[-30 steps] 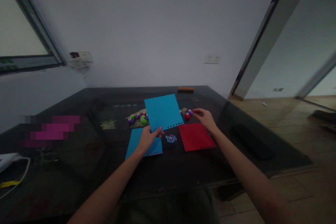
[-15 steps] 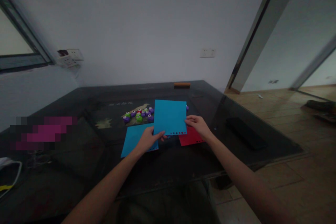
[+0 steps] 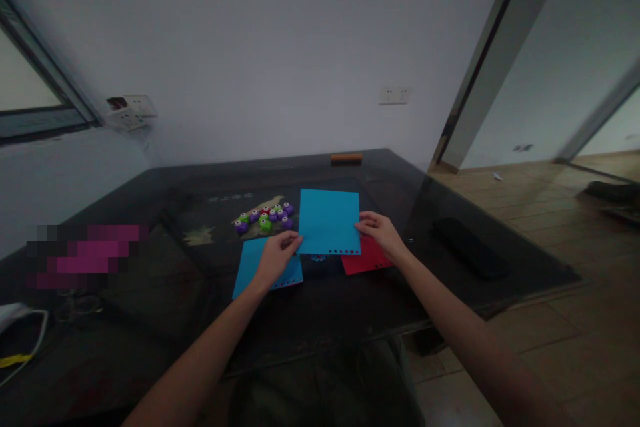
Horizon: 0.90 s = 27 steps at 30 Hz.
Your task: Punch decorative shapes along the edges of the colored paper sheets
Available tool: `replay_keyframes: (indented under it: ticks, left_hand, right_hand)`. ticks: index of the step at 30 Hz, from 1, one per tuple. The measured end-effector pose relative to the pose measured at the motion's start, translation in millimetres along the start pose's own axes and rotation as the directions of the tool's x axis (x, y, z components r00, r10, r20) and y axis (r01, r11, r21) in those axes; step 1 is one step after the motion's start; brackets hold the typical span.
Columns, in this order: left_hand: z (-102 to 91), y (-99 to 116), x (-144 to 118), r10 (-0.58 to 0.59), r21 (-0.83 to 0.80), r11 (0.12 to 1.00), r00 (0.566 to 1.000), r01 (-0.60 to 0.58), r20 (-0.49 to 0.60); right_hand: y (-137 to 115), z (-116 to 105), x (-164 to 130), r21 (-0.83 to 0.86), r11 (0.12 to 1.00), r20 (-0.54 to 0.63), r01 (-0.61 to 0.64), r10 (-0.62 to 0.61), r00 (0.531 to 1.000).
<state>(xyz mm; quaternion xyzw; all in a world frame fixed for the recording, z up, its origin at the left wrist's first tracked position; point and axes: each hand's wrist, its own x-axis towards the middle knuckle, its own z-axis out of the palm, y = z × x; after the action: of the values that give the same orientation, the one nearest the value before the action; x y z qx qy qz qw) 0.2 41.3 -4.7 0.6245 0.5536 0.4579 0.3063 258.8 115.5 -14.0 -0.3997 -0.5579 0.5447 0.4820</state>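
Observation:
A blue sheet of paper (image 3: 330,220) is held up above the table, with a row of small cut-out shapes along its lower edge. My left hand (image 3: 276,255) pinches its left edge near the lower corner. On the right edge, the fingers of my right hand (image 3: 379,232) are closed on the sheet. Beneath my left hand lies another blue sheet (image 3: 245,267), also with holes along its near edge. A red sheet (image 3: 355,263) with similar holes lies partly under my right hand. Small bluish bits (image 3: 319,258) show just below the held sheet.
Several small purple, green and red knobs with white tops (image 3: 265,219) cluster behind the left sheet. A black case (image 3: 470,248) lies at the right of the dark table (image 3: 340,320). A brown bar (image 3: 346,159) rests at the back edge.
The held blue sheet has shifted slightly right. My left hand has moved from its bottom edge up to its left edge. The right hand keeps its hold.

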Motion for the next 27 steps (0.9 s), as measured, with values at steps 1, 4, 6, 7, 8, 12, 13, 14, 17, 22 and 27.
replay_keyframes:
  ticks: [1,4,6,7,8,12,13,14,17,22,27]
  left_hand:
    - [1.3,1,-1,0.009,0.012,1.0,1.0,-0.01,0.01]
    - [4.8,2,-4,0.051,0.072,0.996,0.998,-0.054,0.042]
    - [7.0,3,-6,0.084,0.111,0.99,0.996,-0.088,0.044]
    - [8.4,4,-7,0.093,0.12,0.988,0.995,-0.098,0.04]
    - [10.0,5,-7,0.098,0.119,0.988,0.995,-0.101,0.034]
    - [20.5,14,-4,0.077,0.029,0.997,0.996,-0.078,0.043]
    - [24.0,16,-1,0.064,-0.009,0.998,0.997,-0.064,0.05]
    - [27.7,19,3,0.047,-0.048,0.998,0.997,-0.044,0.057]
    - [39.5,23,18,0.0,-0.139,0.99,0.998,0.01,0.065]
    - [62.2,24,33,-0.01,-0.09,0.996,0.999,0.014,0.038]
    - [83.5,24,31,-0.047,0.028,0.999,0.991,0.044,0.126]
  right_hand:
    - [0,-1,1,0.004,1.0,-0.006,0.004,-0.004,1.0]
    - [1,-5,4,0.014,1.0,-0.031,-0.002,0.003,1.0]
    - [2,-9,5,0.024,1.0,-0.044,-0.01,0.011,0.999]
    - [2,-11,6,0.035,0.999,-0.049,-0.014,0.016,0.999]
    - [2,-14,6,0.048,0.999,-0.054,-0.019,0.022,0.998]
    - [-1,-26,5,0.077,0.995,-0.081,-0.067,0.073,0.994]
    - [-2,-29,5,0.082,0.993,-0.086,-0.08,0.087,0.992]
    - [-3,-32,4,0.086,0.992,-0.093,-0.093,0.101,0.991]
    - [-5,-40,3,0.069,0.989,-0.098,-0.129,0.136,0.986]
    - [-8,-56,4,-0.096,0.98,-0.133,-0.174,0.16,0.978]
    - [-9,-70,4,-0.29,0.94,-0.199,-0.182,0.127,0.972]
